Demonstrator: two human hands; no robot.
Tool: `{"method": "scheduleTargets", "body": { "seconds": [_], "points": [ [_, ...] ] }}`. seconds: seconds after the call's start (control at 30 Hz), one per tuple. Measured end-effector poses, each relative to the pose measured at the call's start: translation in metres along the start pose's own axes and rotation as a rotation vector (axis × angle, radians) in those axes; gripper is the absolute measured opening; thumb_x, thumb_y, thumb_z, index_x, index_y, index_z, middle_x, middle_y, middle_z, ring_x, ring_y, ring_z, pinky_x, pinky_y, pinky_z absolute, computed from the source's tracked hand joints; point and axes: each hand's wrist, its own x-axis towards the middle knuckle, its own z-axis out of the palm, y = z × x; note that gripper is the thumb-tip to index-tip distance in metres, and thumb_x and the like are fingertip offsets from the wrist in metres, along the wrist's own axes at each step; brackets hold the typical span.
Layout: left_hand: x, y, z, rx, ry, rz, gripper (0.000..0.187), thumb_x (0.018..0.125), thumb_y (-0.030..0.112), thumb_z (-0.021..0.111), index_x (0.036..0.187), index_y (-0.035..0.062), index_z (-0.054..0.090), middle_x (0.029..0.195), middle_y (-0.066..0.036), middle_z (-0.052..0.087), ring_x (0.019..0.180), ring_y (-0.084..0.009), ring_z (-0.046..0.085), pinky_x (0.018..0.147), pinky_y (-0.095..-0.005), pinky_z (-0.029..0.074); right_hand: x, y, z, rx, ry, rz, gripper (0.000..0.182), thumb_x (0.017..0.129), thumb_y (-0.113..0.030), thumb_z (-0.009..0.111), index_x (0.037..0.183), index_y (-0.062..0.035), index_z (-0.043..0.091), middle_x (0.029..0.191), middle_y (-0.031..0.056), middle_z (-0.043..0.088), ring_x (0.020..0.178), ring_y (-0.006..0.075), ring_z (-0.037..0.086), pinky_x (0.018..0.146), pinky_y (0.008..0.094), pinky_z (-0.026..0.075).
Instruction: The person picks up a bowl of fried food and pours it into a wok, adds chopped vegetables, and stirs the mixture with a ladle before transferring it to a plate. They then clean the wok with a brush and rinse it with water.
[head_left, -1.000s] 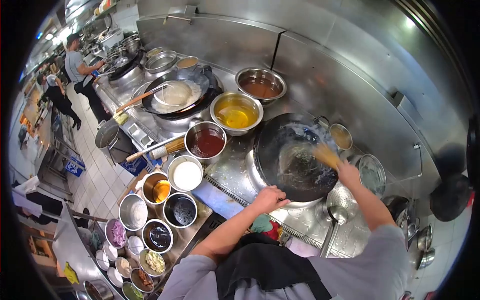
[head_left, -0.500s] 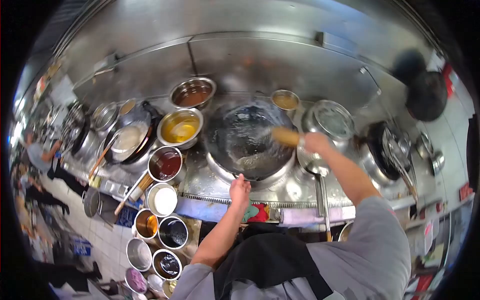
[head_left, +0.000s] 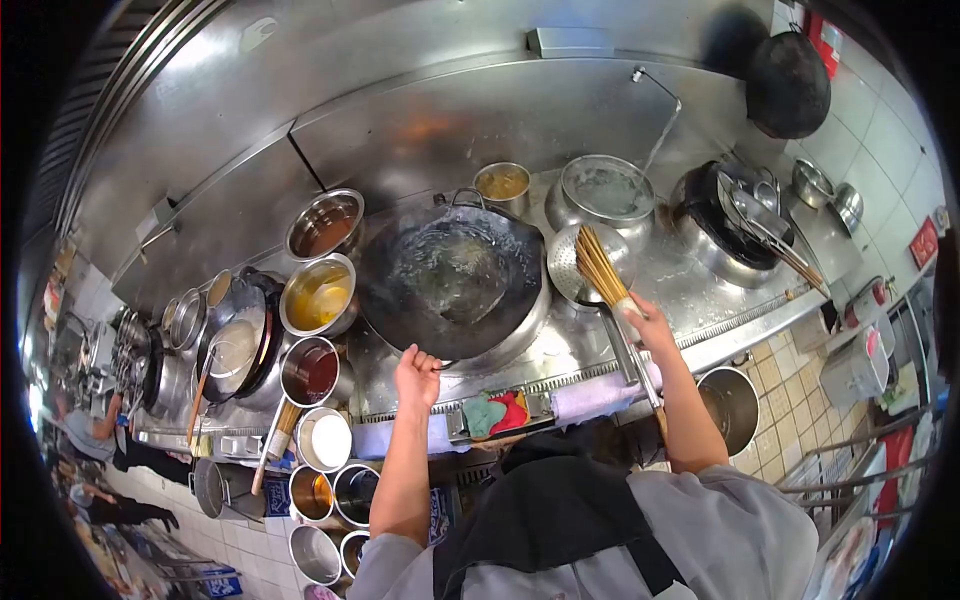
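Note:
My left hand (head_left: 417,378) is closed at the near edge of a large black wok (head_left: 390,325), around its small loop handle. Water with some bubbles lies in the bowl of the wok. In my right hand (head_left: 648,325) is a bamboo wok brush (head_left: 599,264), gripped at its bound end, with the bristles pointing up and away from me. The brush is above a round perforated skimmer (head_left: 566,262), to the right of the wok. Beside the brush, a long ladle handle (head_left: 648,385) reaches toward the front edge.
Water runs from a thin tap (head_left: 668,125) into a steel pot (head_left: 562,215). Bowls of yellow liquid (head_left: 290,305) and brown liquid (head_left: 295,240) stand left of the wok. Folded cloths (head_left: 487,415) lie along the front edge. Another person (head_left: 90,435) stands far left.
My right hand has carried the brush out of the wok and over the skimmer, turning its bristles upward. My left hand has closed on the wok's handle. The view has shifted right.

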Motion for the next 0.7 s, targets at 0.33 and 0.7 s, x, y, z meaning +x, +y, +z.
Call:
{"method": "scheduleTargets", "body": {
  "seconds": [0.33, 0.7],
  "points": [
    [-0.009, 0.031, 0.045, 0.263, -0.027, 0.145, 0.03, 0.095, 0.017, 0.045, 0.068, 0.014, 0.032, 0.052, 0.005, 0.021, 0.043, -0.0083, 0.02, 0.044, -0.0279, 0.025, -0.037, -0.008, -0.007, -0.095, -0.008, -0.041, 0.051, 0.084, -0.025, 0.064, 0.132, -0.0166, 0.049, 0.094, 0.0091, 0.064, 0.055, 0.0127, 0.059, 0.039, 0.0257, 0.044],
    [0.003, 0.074, 0.043, 0.457, -0.145, 0.302, 0.026, 0.094, 0.018, 0.05, 0.075, 0.0143, 0.033, 0.05, 0.007, 0.025, 0.039, -0.0048, 0.022, 0.037, -0.024, 0.019, -0.034, -0.04, 0.069, -0.448, -0.189, -0.396, 0.053, 0.079, -0.026, 0.068, 0.128, -0.0174, 0.052, 0.108, 0.0169, 0.062, 0.094, 0.0254, 0.06, 0.078, 0.0328, 0.048]
  ]
}}
